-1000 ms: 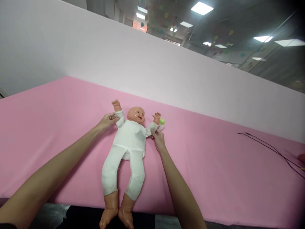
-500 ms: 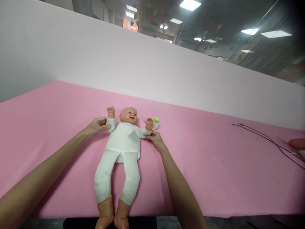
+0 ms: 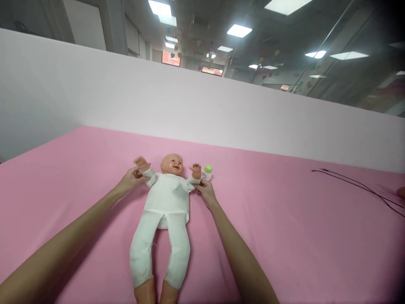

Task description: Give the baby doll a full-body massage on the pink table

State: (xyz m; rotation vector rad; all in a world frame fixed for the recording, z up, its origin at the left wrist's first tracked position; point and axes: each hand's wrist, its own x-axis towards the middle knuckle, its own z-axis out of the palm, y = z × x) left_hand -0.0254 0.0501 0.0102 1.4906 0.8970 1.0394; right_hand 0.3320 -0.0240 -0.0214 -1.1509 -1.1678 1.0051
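A baby doll point(image 3: 167, 194) in a white cloth top and trousers lies on its back on the pink-covered table point(image 3: 268, 228), head away from me and feet toward me. With fingers closed, my left hand point(image 3: 129, 180) grips the doll's sleeved arm on the left, just below its plastic hand. My right hand point(image 3: 206, 192) pinches the sleeve of the doll's other arm. Beyond my right fingers stands a small bottle point(image 3: 207, 172) with a green cap, its lower part hidden by my hand.
A white partition point(image 3: 202, 109) runs along the back of the table. Thin black cables point(image 3: 357, 183) lie at the right. At the far right edge a skin-toned object point(image 3: 401, 192) shows in part. Behind the partition are lit ceiling panels point(image 3: 239, 31).
The doll's left-side arm has swung outward and lower with my left hand. My view has tilted up, so the doll's feet are now partly cut off. My right hand keeps its hold.
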